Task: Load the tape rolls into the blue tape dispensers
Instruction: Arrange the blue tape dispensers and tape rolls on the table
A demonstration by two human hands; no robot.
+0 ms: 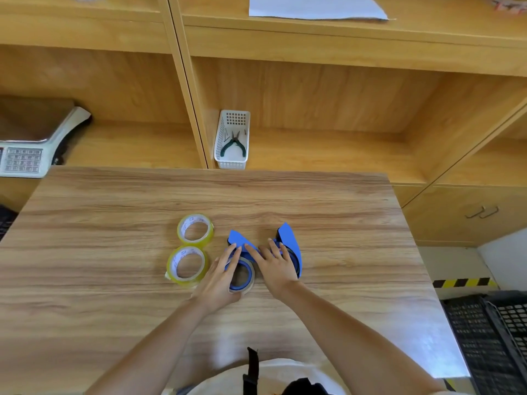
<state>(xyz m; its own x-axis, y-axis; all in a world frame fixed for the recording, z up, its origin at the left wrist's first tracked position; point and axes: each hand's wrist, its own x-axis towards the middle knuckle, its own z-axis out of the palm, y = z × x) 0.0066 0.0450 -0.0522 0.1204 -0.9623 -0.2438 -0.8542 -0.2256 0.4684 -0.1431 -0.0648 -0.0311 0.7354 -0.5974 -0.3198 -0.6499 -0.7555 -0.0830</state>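
Observation:
Two yellowish clear tape rolls lie flat on the wooden table [114, 223], one farther away [195, 230] and one nearer [186, 265]. To their right stand two blue tape dispensers side by side. My left hand [221, 276] grips the left dispenser [241, 269] along its left side, fingers on its blue body. My right hand [275, 265] rests between the two, fingertips on the left dispenser's top and its back against the right dispenser [289, 242]. A ring sits in the left dispenser; I cannot tell whether it is tape.
A white basket [232, 139] with green-handled pliers stands in the shelf behind the table. A weighing scale [31, 143] sits at the far left. Black crates [490, 337] stand on the floor at the right. A white sheet [313, 7] lies on the upper shelf.

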